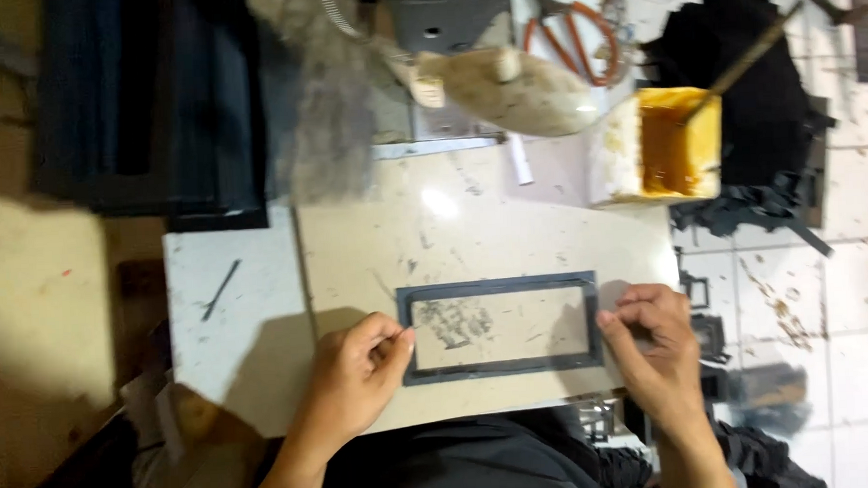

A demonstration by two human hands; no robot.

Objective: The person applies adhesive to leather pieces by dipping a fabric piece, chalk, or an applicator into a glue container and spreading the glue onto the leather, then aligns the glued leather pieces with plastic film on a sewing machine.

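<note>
A dark rectangular frame [499, 327] — thin, flat, open in the middle — is laid on a pale work board [512, 241], close to the board's near edge and a little right of its centre. The left hand [355, 374] is set at the frame's left short side, its fingers curled and the thumb and forefinger pinched on that edge. The right hand [656, 342] is placed at the right short side in the same way, fingertips closed onto the strip there. Both hands are thus nearly shut, with only the frame's edges between the fingers.

Inside the frame's opening, dark smudges are seen on the board, toward the left. At the board's far right corner a yellow glue pot [666, 146] is stood, with a brush stick [743, 60] leaning out of it. Beyond the far edge, orange-handled scissors [581, 33] are lying near a pale rounded tool [510, 89]. A pile of black cut pieces [754, 93] is heaped on the tiled floor to the right.

As far as can be judged, the frame has been laid down flat and is being pressed or folded at its two ends — whether the long sides have been finished cannot be told. No second layer is seen on it yet.
</note>
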